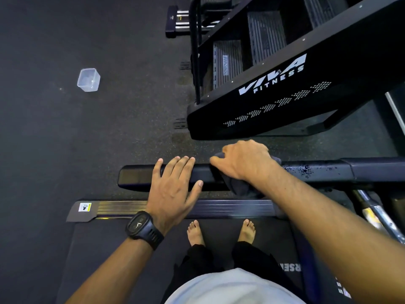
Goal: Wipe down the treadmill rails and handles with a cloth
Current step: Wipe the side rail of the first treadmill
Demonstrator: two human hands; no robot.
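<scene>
A black treadmill handrail (pixel 135 177) runs left to right across the middle of the view. My left hand (pixel 175 187) rests flat on it with straight fingers, a black watch on the wrist. To its right, my right hand (pixel 243 160) grips a dark grey cloth (pixel 240 186) draped over the rail and hanging down its near side. Water droplets (pixel 306 168) speckle the rail to the right of the cloth. Below the rail lie the ribbed side rail (pixel 230 208) of the deck and the black belt (pixel 131 249), where my bare feet stand.
A black stair-climber marked VIVA FITNESS (pixel 274 80) stands just beyond the rail. A clear plastic container (pixel 88 80) sits on the dark rubber floor at the far left. Dumbbells (pixel 179 20) lie at the top. A chrome upright (pixel 381 218) is at the right.
</scene>
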